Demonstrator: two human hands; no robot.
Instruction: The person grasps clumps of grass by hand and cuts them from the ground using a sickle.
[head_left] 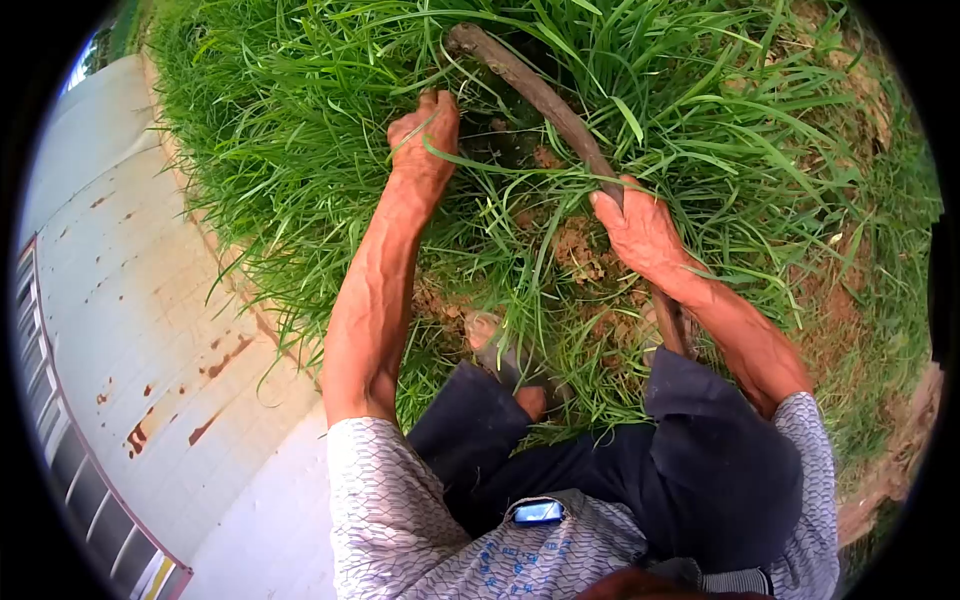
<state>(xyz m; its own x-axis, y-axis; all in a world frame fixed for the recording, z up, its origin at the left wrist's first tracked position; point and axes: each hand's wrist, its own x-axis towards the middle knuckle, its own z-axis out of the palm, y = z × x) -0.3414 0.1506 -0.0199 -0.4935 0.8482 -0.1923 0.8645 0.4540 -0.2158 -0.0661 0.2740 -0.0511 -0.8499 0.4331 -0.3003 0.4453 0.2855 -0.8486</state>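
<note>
Long green grass [290, 150] grows thickly around both hands. My left hand [424, 135] is closed among the blades, with its fingertips partly hidden by them. A curved brown wooden handle [545, 100] slants down from the upper middle, and my right hand [640, 228] is wrapped round it. The handle's lower part comes out below that hand, close to my knee. Whatever is fixed to the handle's far end is hidden in the grass. Between the hands, brown soil [580, 250] shows through the blades.
On the left runs a pale concrete surface [150, 300] with rust-brown stains, and a railing [75, 440] beyond it. My bent knees in dark trousers [720, 460] and a foot [485, 330] are below the hands. Bare earth [835, 310] lies at the right.
</note>
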